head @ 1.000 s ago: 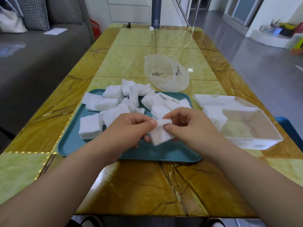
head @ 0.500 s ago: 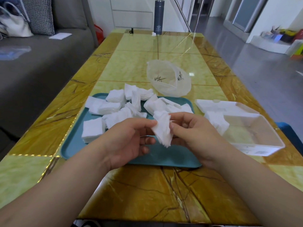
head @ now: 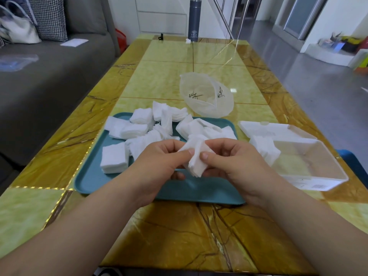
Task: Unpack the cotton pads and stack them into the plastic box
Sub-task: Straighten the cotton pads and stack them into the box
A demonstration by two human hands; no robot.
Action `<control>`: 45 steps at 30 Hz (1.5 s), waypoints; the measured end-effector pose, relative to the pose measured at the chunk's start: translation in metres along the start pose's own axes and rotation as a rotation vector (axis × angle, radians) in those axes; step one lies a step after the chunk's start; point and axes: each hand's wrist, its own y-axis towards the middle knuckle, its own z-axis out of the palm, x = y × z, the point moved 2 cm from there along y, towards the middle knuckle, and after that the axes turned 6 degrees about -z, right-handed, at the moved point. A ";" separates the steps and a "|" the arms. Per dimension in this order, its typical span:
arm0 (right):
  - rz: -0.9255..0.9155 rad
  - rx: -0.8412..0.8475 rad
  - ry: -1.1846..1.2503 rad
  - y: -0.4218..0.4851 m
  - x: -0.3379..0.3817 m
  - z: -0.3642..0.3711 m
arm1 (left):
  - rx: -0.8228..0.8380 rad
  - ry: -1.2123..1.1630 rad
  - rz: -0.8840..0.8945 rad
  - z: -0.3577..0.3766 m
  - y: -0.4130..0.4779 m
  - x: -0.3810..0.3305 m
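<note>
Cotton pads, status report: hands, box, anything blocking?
Left hand, right hand both pinch small pad stack above teal tray. Plastic box open, some pads inside. Nothing blocks the way.

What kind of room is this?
Probably a living room in a home: a grey sofa with a checked cushion and a handbag on it stands beside a long yellow table.
</note>
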 end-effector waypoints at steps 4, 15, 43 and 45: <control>0.038 -0.012 0.018 -0.001 0.000 0.001 | -0.001 0.011 0.066 0.001 -0.001 -0.002; -0.515 0.180 -0.710 -0.004 0.014 0.003 | 0.131 0.016 -0.044 0.003 -0.003 0.000; -0.232 0.047 -0.648 -0.004 0.028 -0.005 | 0.128 0.102 0.040 0.006 0.000 0.002; -0.225 0.039 -0.648 -0.004 0.027 -0.006 | 0.136 0.109 0.041 0.006 -0.001 0.001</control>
